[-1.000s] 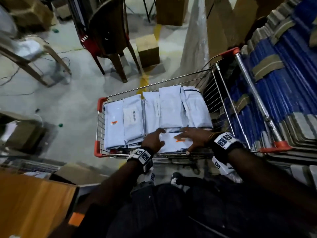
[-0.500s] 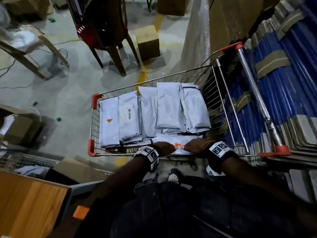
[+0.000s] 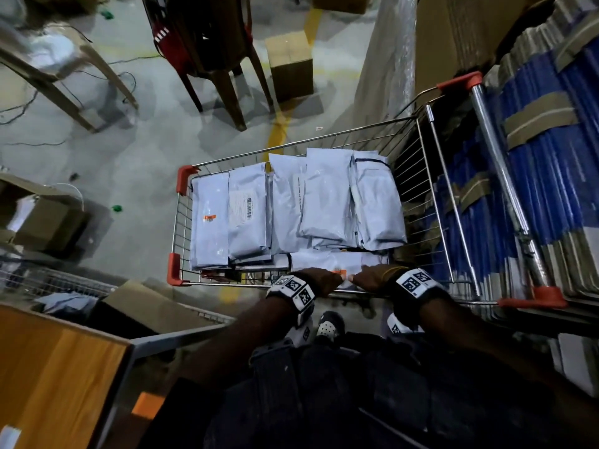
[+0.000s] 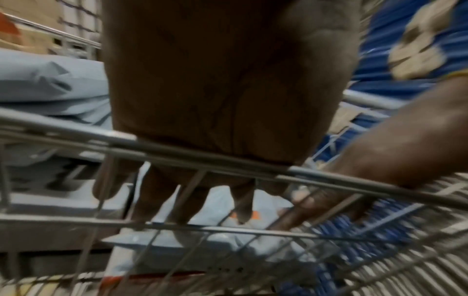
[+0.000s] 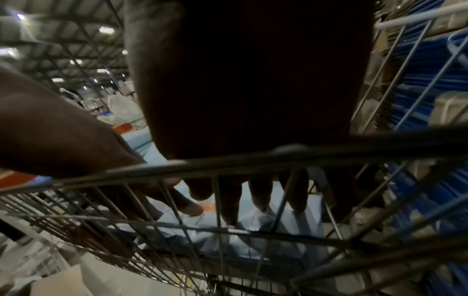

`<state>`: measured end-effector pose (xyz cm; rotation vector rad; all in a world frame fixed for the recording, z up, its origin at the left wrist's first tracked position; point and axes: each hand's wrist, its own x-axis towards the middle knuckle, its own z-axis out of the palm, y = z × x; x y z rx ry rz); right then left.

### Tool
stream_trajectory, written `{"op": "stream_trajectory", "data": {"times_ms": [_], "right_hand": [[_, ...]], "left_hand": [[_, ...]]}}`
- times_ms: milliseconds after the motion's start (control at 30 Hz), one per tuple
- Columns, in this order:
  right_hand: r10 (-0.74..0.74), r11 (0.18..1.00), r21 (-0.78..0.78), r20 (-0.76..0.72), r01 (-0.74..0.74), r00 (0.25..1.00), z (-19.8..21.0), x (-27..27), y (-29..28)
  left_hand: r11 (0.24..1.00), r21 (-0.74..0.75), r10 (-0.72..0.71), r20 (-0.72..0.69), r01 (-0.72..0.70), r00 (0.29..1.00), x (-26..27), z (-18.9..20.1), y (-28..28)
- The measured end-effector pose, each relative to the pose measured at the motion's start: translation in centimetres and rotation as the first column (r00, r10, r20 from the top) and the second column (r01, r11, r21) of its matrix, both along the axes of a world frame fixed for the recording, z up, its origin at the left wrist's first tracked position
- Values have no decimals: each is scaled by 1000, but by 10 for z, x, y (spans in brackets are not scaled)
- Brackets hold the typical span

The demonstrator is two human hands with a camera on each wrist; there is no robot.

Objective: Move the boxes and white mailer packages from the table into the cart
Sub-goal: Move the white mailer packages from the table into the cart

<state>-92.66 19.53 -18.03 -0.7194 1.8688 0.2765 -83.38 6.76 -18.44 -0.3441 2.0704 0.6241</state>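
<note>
The cart (image 3: 418,147) is a steel wire basket with red plastic corner caps and a chromed handle bar, and it stands on a grey concrete floor (image 3: 123,163) marked by a yellow painted line. White mailer packages (image 3: 327,196) lie flat inside it in a row of 5 overlapping stacks; the film is smooth, slightly glossy and faintly creased, 1 package carries a barcode label (image 3: 244,205) and another a small orange sticker. 1 more mailer (image 3: 327,262) lies crosswise at the near end of the basket, also bearing an orange sticker. Both hands reach over the near rim onto this mailer. The left hand (image 3: 319,278) extends its fingers (image 4: 152,200) straight down behind the wire wall, tips on the film; no curl around the package is visible. The right hand (image 3: 372,277) likewise points its fingers (image 5: 229,202) down onto the mailer, thumb beside them, with no grip visible. Each wrist wears a band with black-and-white square markers. A wooden table (image 3: 48,377) edge lies at lower left. A brown plastic chair (image 3: 210,43) and a cardboard box (image 3: 290,64) stand on the floor beyond the cart. Stacked blue flat cartons (image 3: 544,176) bound with tan straps fill the right side.
</note>
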Motion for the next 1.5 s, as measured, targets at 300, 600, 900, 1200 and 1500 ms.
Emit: {"op": "stream_trajectory", "data": {"times_ms": [300, 600, 900, 1200, 1500], "right_hand": [[-52, 983, -182, -107, 32, 993, 10, 7, -5], [-263, 866, -487, -253, 112, 931, 49, 49, -28], [-98, 701, -706, -242, -106, 965, 107, 173, -75], [230, 565, -751, -254, -341, 939, 137, 359, -68], [591, 374, -791, -199, -484, 782, 156, 537, -65]], "left_hand": [[998, 38, 54, -127, -49, 990, -1, 22, -7], [936, 2, 306, -500, -352, 810, 59, 53, -30], [753, 147, 530, -714, -642, 457, 214, 107, -37], [394, 210, 699, -701, -895, 143, 429, 114, 9], [-96, 314, 616, -727, -945, -304, 633, 138, 93]]}}
